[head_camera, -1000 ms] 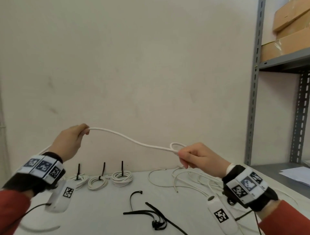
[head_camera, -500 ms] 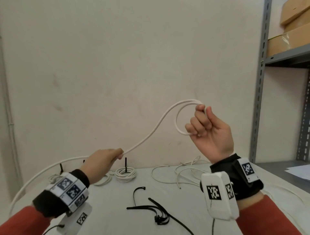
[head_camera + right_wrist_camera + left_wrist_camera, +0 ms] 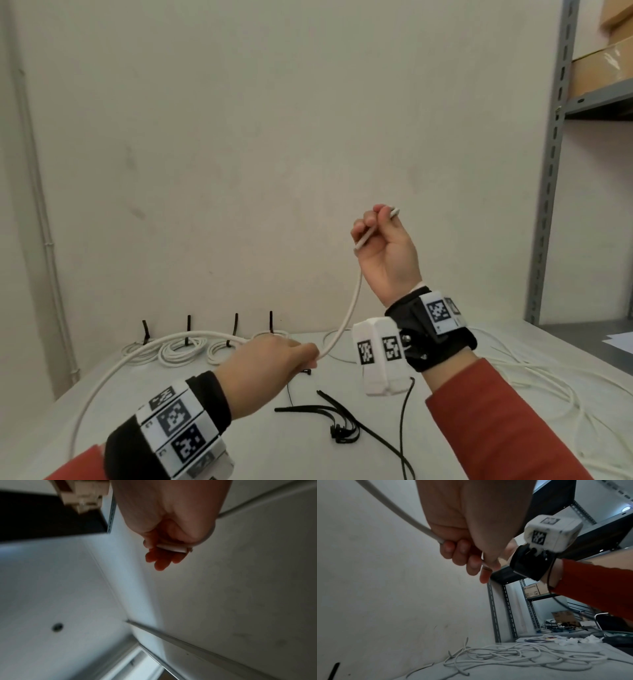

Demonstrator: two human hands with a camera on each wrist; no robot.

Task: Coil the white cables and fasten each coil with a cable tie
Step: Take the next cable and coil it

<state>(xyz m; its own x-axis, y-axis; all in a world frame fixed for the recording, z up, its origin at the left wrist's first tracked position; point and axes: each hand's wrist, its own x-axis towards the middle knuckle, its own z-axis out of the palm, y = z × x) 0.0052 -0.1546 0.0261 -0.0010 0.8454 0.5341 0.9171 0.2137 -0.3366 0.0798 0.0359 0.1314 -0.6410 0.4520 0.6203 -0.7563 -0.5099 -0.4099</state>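
**While you are feeding cable, the loop in your raised hand is at risk**

While you are holding the white cable (image 3: 346, 315) in the air, your right hand (image 3: 387, 253) is clenching its end up near the wall, and your left hand (image 3: 270, 363) is gripping it lower down, fingers curled round it just above the table (image 3: 239, 445). From there the cable is trailing off to your left in a long arc. If you are loosening the raised fingers to take another turn, the end is likely springing out. The trailing length is sweeping close to the four tied coils (image 3: 178, 353) and could be dragging them. The spare cable ties (image 3: 329, 414) are lying below your hands, and the loose white cables (image 3: 522, 657) are tangling to your right, so a careless pull may be snagging them.
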